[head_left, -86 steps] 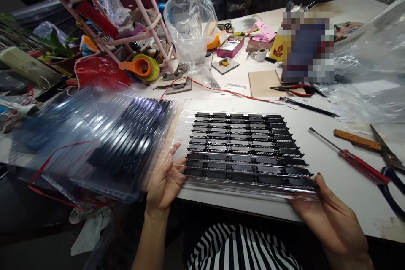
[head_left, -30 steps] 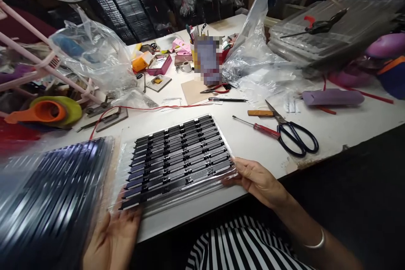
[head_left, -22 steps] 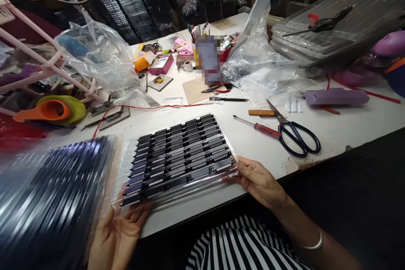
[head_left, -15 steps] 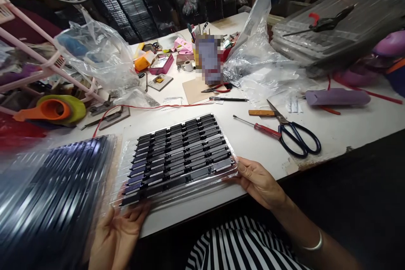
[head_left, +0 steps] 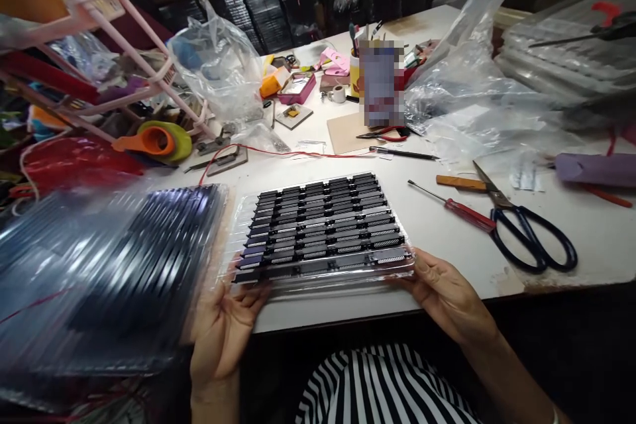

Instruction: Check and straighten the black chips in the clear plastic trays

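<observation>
A clear plastic tray (head_left: 233,238) with rows of black toothed parts (head_left: 322,225) is held slightly tilted over the front edge of the white table (head_left: 318,315). My left hand (head_left: 226,324) grips its near left corner, with some fingers under the tray. At the near right corner, my right hand (head_left: 447,288) has its thumb on the rim and its fingers beneath. Just left of the tray stands a stack of similar plastic trays (head_left: 134,278) with long dark parts, partly blurred.
Right of the tray lie a red-handled screwdriver (head_left: 462,212) and scissors (head_left: 531,238). Behind are pliers (head_left: 387,135), a pen (head_left: 405,153), a cardboard piece (head_left: 348,132) and clear plastic bags (head_left: 477,106). A pink rack (head_left: 144,86) stands at the left.
The camera view has swung left, so the scene sits further right and more of the tray stack shows. Both hands keep hold of the tray.
</observation>
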The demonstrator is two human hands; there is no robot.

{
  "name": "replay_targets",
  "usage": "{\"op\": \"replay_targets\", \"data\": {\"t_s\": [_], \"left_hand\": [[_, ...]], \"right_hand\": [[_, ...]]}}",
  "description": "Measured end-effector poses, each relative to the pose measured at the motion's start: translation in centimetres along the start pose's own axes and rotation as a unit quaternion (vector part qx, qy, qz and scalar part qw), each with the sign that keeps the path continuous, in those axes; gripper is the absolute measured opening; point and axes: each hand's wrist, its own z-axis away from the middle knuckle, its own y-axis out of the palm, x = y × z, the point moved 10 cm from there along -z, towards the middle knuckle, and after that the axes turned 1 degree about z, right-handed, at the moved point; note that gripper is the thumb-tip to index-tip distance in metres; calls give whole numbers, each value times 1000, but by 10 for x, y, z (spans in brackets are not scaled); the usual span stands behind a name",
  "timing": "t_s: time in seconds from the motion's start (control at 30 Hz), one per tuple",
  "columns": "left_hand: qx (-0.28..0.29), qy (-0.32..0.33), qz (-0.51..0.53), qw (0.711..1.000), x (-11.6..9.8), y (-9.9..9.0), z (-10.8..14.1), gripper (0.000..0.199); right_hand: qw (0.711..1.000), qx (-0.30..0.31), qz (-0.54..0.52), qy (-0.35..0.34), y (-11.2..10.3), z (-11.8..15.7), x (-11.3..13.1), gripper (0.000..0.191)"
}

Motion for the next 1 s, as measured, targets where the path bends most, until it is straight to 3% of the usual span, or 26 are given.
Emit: {"op": "replay_targets", "data": {"t_s": [0.33, 0.67, 1.0], "left_hand": [[16, 37, -40, 998, 8, 6, 0, 41], [14, 34, -89, 995, 13, 11, -1, 45], [24, 67, -66, 995, 2, 27, -6, 50]], "right_hand": [[1000, -24, 19, 3, -21, 1, 0, 27], [998, -57, 11, 3, -38, 3, -1, 25], [994, -109, -8, 7, -52, -1, -7, 19]]}}
